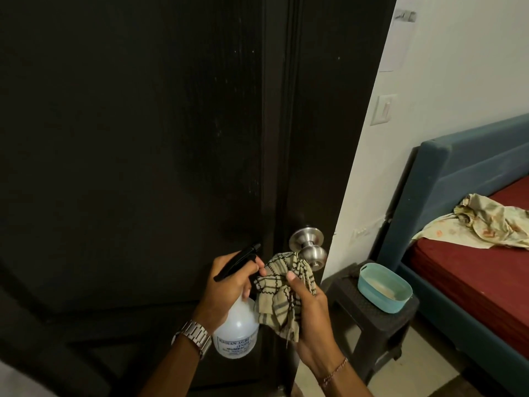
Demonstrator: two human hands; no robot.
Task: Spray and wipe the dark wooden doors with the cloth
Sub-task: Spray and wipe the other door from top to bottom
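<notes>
A big dark wooden door (143, 138) fills most of the view. It has little pale specks and streaks on it, mostly near its right side. A shiny silver door knob (310, 249) sticks out low on the door's right edge.

Both hands are up in front of the door, just below the knob. The left hand (229, 285) grips a spray bottle (237, 330) by its neck. The fingers curl around the black trigger top, and one finger lies on the trigger. The bottle is see-through white, with a label of blue letters near the bottom. Its black nozzle points up and to the right, toward the door. A silver watch (193, 338) is on the left wrist.

The right hand (310, 316) holds a cloth (282, 293) bunched up in its fingers, with the thumb pressed on top. The cloth is pale with dark check lines. Its top edge is just beside the knob and looks like it touches it. A thin bracelet (333, 373) is on the right wrist.

To the right is a white wall with a switch (382, 108). A dark stool (369, 322) stands by the door, and a small blue tub (385, 287) sits on it. Beside that is a bed (458, 173) with a blue frame, a red sheet and a crumpled pale cloth (486, 224) on it.
</notes>
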